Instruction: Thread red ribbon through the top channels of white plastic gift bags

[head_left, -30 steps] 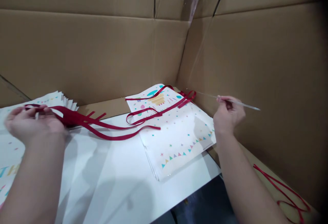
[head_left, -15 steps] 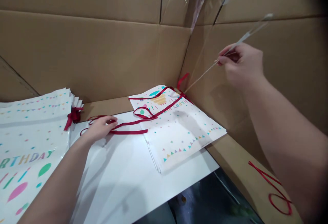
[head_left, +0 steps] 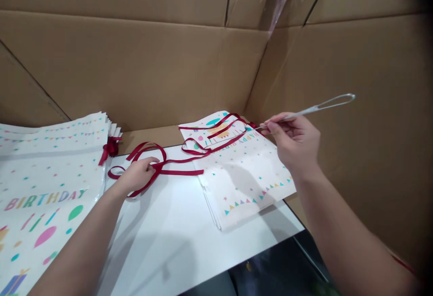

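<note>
My left hand rests on the white table and pinches a dark red ribbon that loops around it. That ribbon runs right onto a small stack of white birthday-print bags by the cardboard corner. My right hand hovers above that stack's far right edge, pinching a thin clear threading tool whose looped end points up and right. More red ribbon lies across the top of the stack.
A larger pile of birthday-print bags covers the left side, with a red ribbon knot at its edge. Tall cardboard walls close in the back and right. The table's front edge drops to a dark floor.
My right hand came down from high against the right wall to just above the small stack, with the tool now tilted flatter. My left hand bunched the ribbon into loops.
</note>
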